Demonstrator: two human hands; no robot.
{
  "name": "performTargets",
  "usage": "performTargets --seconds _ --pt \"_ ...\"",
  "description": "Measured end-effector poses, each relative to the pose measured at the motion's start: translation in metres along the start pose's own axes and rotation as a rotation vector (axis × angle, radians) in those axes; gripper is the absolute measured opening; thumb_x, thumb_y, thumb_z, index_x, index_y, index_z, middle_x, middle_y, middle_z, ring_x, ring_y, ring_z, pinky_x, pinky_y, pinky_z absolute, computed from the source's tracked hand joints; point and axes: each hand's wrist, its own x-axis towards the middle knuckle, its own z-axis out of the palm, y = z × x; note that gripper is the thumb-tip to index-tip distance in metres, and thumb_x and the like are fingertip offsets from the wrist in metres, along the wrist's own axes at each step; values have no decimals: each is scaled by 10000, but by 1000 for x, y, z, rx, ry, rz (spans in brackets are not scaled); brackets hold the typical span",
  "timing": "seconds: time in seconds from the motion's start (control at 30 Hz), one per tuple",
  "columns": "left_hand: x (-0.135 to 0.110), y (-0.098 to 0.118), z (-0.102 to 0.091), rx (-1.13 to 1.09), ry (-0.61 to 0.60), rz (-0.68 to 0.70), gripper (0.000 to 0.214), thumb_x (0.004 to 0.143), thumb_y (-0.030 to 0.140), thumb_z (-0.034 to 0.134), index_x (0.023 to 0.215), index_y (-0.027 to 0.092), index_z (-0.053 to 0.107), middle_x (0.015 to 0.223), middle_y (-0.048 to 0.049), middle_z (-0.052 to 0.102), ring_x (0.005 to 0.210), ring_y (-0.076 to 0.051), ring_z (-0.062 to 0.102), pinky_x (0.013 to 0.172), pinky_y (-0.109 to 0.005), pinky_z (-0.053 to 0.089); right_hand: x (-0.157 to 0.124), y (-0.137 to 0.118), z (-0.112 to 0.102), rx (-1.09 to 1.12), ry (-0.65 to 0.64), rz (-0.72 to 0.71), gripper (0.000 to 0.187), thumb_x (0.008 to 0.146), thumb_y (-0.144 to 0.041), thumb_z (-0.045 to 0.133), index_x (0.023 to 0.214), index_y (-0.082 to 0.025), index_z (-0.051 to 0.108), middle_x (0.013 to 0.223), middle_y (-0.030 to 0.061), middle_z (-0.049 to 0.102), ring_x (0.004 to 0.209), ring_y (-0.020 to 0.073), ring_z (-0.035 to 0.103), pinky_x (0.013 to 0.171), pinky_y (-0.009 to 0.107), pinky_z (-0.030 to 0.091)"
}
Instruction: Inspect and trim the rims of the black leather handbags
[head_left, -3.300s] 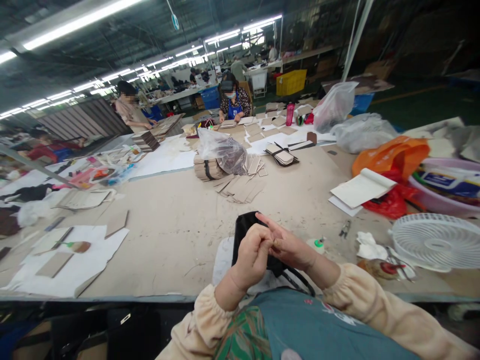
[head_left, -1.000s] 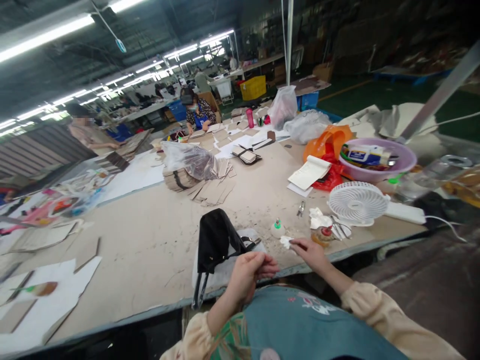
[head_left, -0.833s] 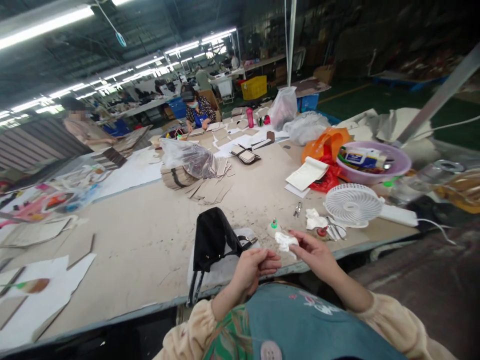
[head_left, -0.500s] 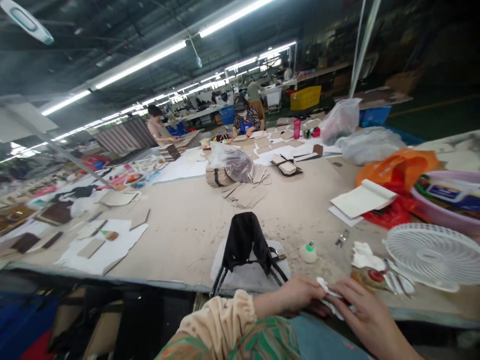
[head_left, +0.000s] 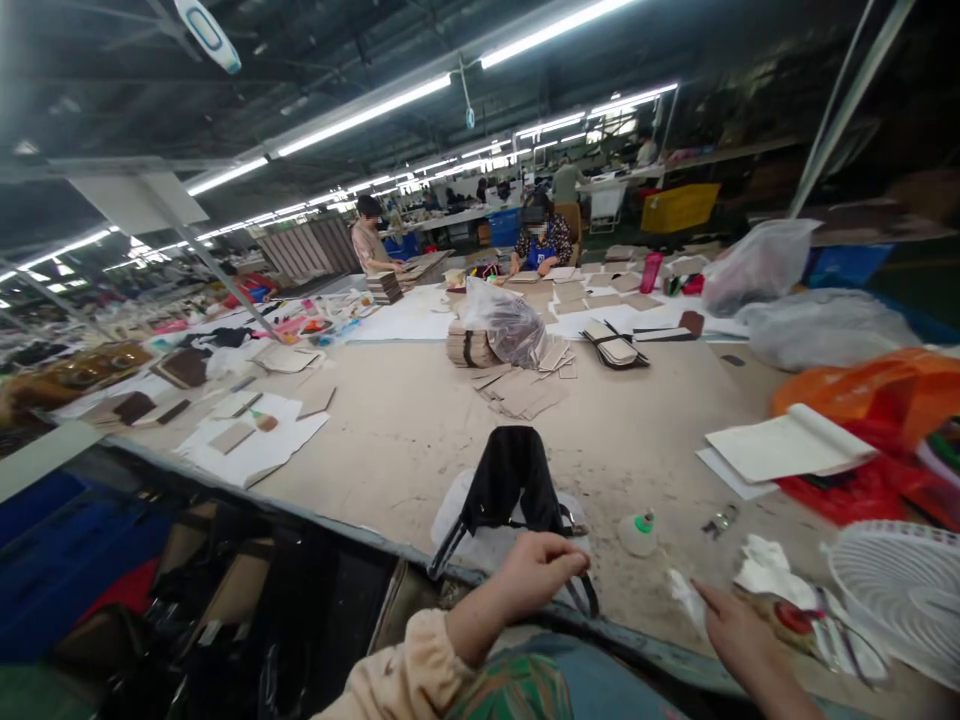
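A black bag [head_left: 508, 468] with thin straps stands on a pale round pad [head_left: 452, 508] at the table's near edge. Over its near side is my left hand [head_left: 534, 575], fingers curled together with the fingertips by a strap; whether anything is between them is hidden. My right hand [head_left: 750, 640], lower right, has a crumpled white tissue [head_left: 684, 598] at its fingertips, slightly blurred. A squat bottle with a green top [head_left: 639, 532] stands between the hands, further in. Close to my right hand lie a round tool with a red centre [head_left: 791, 616] and scissors [head_left: 844, 630].
A white plastic basket lid [head_left: 900, 590], crumpled white paper [head_left: 769, 562], a metal clip [head_left: 720, 521] and a notepad [head_left: 787, 440] lie at right. Card pieces [head_left: 521, 392] and a plastic bag [head_left: 506, 320] are mid-table. Two people work across the table.
My hands, together on the tissue before, are now apart. My left hand has moved left over the bag, while the tissue stays with my right hand. The view has turned left.
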Motion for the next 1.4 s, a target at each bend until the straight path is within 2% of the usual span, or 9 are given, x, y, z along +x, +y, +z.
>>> performTargets --seconds 0.17,0.3,0.4,0.53,0.73,0.9,1.17,1.3,1.4 --pt "-1 -11 -59 237 358 149 274 796 348 508 871 166 698 879 -53 699 834 -160 624 794 -248 474 2 -14 -10 -38 -47 4 385 738 -352 378 859 -162 690 975 117 677 945 253 612 829 335 457" --pt "17 -18 -100 366 544 181 246 792 331 528 937 191 668 959 -51 682 910 -171 608 856 -289 460 -2 -45 -38 -27 12 -50 416 785 -525 379 625 -240 637 700 40 670 698 228 643 637 321 490" --pt "39 -22 -122 471 597 197 253 774 313 563 990 200 632 1016 -44 658 969 -173 580 896 -312 435 3 -83 -56 54 139 -171 380 795 -540 418 659 -252 624 643 2 649 601 188 626 549 279 482" --pt "67 -27 -142 563 591 269 197 742 246 608 934 202 604 988 -27 623 973 -155 554 893 -303 427 27 -150 -68 153 310 -345 351 802 -495 482 938 -208 631 872 47 676 752 180 633 676 280 504" --pt "98 -36 -157 600 502 405 206 722 205 636 922 195 589 1011 -35 570 974 -150 535 890 -284 423 85 -243 -66 155 333 -552 385 828 -423 502 1112 -179 593 1101 106 609 1022 211 558 909 361 439" --pt "114 -42 -160 597 403 432 218 733 233 632 943 199 581 1028 -32 559 964 -153 534 872 -281 435 135 -284 -49 174 190 -590 386 825 -395 518 1126 -166 594 1102 96 617 1037 199 555 916 339 440" --pt "128 -46 -165 555 378 299 281 725 206 627 993 210 541 1030 -33 572 973 -163 551 856 -285 435 167 -306 -29 88 25 -626 251 840 -361 497 942 -211 671 931 39 681 866 167 614 796 293 471" --pt "127 -43 -164 488 409 93 461 673 205 675 1089 196 476 1047 -45 604 892 -169 598 801 -287 445 162 -305 -34 -66 80 -660 272 867 -363 447 820 -224 676 802 24 671 768 150 603 700 259 448" --pt "122 -40 -160 534 372 -7 411 675 242 672 1057 199 525 981 -42 646 888 -185 605 783 -283 438 157 -300 -41 -176 126 -690 299 875 -370 430 772 -219 666 755 32 659 730 149 589 651 248 420"
